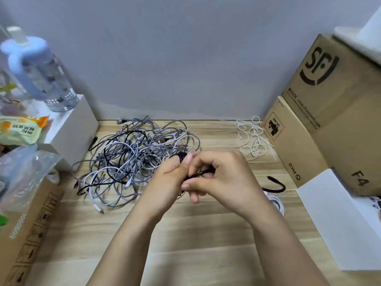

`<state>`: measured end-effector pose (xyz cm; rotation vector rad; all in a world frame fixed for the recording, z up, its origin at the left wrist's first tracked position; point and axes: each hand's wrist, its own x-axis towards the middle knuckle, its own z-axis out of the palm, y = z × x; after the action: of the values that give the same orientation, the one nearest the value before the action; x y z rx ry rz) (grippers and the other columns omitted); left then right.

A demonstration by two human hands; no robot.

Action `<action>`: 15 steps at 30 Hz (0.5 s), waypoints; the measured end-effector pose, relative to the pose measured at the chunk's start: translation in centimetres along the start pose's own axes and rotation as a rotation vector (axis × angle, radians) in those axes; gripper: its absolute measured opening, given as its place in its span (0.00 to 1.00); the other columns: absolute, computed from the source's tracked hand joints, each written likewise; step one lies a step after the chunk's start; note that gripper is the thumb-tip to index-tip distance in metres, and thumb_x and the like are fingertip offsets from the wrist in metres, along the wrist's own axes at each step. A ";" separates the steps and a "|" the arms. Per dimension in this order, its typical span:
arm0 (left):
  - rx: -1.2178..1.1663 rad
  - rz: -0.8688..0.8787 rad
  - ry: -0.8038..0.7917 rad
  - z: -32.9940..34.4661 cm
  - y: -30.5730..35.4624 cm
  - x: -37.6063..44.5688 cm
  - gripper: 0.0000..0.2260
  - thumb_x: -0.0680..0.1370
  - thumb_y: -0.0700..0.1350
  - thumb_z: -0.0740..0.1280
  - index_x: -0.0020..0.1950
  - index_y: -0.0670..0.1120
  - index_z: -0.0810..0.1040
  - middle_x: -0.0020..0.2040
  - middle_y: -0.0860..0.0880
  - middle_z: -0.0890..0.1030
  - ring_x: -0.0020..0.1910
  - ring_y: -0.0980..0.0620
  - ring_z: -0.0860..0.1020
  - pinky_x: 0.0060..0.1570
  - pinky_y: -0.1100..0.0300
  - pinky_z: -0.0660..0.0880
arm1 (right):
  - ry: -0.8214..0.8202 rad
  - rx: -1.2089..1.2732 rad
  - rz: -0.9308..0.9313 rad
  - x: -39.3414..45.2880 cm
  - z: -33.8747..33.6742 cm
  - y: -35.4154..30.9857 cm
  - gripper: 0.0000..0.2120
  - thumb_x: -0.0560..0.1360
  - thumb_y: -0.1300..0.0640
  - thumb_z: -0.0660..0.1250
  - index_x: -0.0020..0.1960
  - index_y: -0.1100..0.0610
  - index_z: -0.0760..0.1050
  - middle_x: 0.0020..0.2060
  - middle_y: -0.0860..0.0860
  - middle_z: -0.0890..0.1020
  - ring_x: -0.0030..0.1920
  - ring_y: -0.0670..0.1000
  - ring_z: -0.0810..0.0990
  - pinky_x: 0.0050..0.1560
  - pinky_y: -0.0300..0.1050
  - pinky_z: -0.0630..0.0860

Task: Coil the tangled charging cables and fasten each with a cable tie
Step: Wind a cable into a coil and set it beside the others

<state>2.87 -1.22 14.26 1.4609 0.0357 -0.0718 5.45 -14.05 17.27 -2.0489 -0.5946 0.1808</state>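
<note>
Near the worktop's middle, both hands, left (168,178) and right (216,176), pinch a black cable (182,156); it looks light and limp, best gripped across its coil.

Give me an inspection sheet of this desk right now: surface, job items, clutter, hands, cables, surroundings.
Surface: wooden table, light planks.
Job's things: white cable ties piled at the back right; coiled white cable and a black cable lie right of the hands.
Clutter: water bottle, snack packet, plastic bag.
Grippers: left hand and right hand both grip a black cable bundle.
Cables: tangled cable pile, grey, black, white, left of centre.
Surroundings: cardboard boxes right, grey wall behind.
</note>
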 end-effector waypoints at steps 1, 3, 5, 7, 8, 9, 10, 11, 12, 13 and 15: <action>-0.032 -0.034 -0.043 0.1 0.3 -0.2 0.20 0.79 0.53 0.58 0.33 0.46 0.80 0.27 0.44 0.76 0.23 0.52 0.72 0.24 0.64 0.66 | 0.005 0.067 -0.004 0.2 0.1 0.1 0.11 0.61 0.58 0.77 0.33 0.49 0.74 0.26 0.49 0.80 0.30 0.50 0.82 0.38 0.58 0.79; -0.035 -0.092 -0.110 -0.2 1.4 0.1 0.25 0.77 0.58 0.55 0.36 0.42 0.80 0.20 0.47 0.68 0.19 0.54 0.63 0.21 0.66 0.57 | 0.050 0.109 -0.049 1.1 0.0 -0.1 0.14 0.59 0.59 0.78 0.33 0.50 0.73 0.27 0.49 0.79 0.30 0.48 0.80 0.36 0.51 0.78; 0.023 -0.122 -0.174 -0.6 2.1 1.1 0.33 0.75 0.59 0.50 0.42 0.28 0.73 0.18 0.50 0.65 0.17 0.58 0.62 0.21 0.67 0.63 | 0.093 0.129 -0.087 2.2 -0.4 -0.1 0.16 0.58 0.62 0.80 0.31 0.52 0.72 0.27 0.45 0.76 0.29 0.42 0.73 0.32 0.42 0.71; 0.075 -0.145 -0.211 -1.0 3.1 1.8 0.35 0.75 0.61 0.48 0.42 0.27 0.72 0.17 0.51 0.63 0.17 0.58 0.62 0.22 0.65 0.68 | 0.109 0.155 -0.117 3.1 -0.8 -0.3 0.17 0.58 0.63 0.80 0.30 0.52 0.72 0.27 0.43 0.74 0.28 0.41 0.70 0.31 0.34 0.67; 0.080 -0.164 -0.221 -1.2 3.4 2.1 0.33 0.75 0.61 0.48 0.40 0.29 0.73 0.17 0.50 0.62 0.16 0.58 0.61 0.22 0.65 0.68 | 0.117 0.166 -0.133 3.6 -0.9 -0.2 0.16 0.57 0.63 0.80 0.30 0.52 0.73 0.28 0.43 0.74 0.27 0.41 0.70 0.31 0.33 0.67; 0.058 -0.185 -0.230 -1.5 3.7 2.4 0.31 0.75 0.61 0.49 0.37 0.34 0.74 0.17 0.50 0.62 0.16 0.57 0.60 0.21 0.66 0.67 | 0.119 0.179 -0.143 3.9 -1.0 -0.1 0.15 0.57 0.61 0.80 0.30 0.51 0.74 0.28 0.43 0.75 0.27 0.40 0.70 0.31 0.33 0.67; 0.013 -0.204 -0.250 -1.6 3.8 2.5 0.28 0.76 0.61 0.50 0.34 0.39 0.74 0.17 0.50 0.61 0.15 0.57 0.58 0.20 0.66 0.66 | 0.115 0.209 -0.145 4.1 -1.0 0.1 0.13 0.57 0.59 0.79 0.30 0.51 0.75 0.28 0.43 0.75 0.28 0.40 0.70 0.31 0.33 0.67; -0.052 -0.221 -0.281 -1.9 4.0 2.5 0.25 0.76 0.60 0.52 0.32 0.42 0.74 0.17 0.51 0.60 0.15 0.57 0.57 0.20 0.66 0.66 | 0.105 0.256 -0.135 4.2 -0.9 0.3 0.10 0.59 0.57 0.78 0.30 0.50 0.76 0.27 0.44 0.76 0.28 0.41 0.70 0.31 0.34 0.67; -0.139 -0.238 -0.320 -2.2 4.1 2.5 0.23 0.76 0.60 0.55 0.31 0.45 0.73 0.17 0.52 0.60 0.15 0.58 0.56 0.20 0.66 0.66 | 0.094 0.318 -0.122 4.2 -0.9 0.5 0.08 0.61 0.56 0.76 0.30 0.49 0.77 0.26 0.46 0.76 0.27 0.43 0.69 0.30 0.36 0.66; -0.250 -0.257 -0.374 -2.6 4.1 2.5 0.22 0.77 0.60 0.58 0.30 0.47 0.73 0.17 0.53 0.60 0.15 0.58 0.56 0.20 0.65 0.66 | 0.101 0.370 -0.105 4.2 -0.8 0.8 0.06 0.63 0.56 0.74 0.31 0.48 0.78 0.25 0.46 0.76 0.27 0.45 0.68 0.29 0.36 0.65; -0.578 -0.255 -0.552 -3.3 3.7 2.6 0.18 0.78 0.57 0.62 0.34 0.47 0.74 0.19 0.54 0.63 0.15 0.58 0.58 0.24 0.64 0.70 | 0.170 0.409 -0.097 4.0 -0.8 1.3 0.06 0.67 0.55 0.73 0.33 0.47 0.78 0.26 0.45 0.74 0.27 0.45 0.66 0.29 0.37 0.63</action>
<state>5.79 2.40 17.37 0.8155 -0.1942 -0.6203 9.66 -13.32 17.04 -1.6175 -0.5026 0.0630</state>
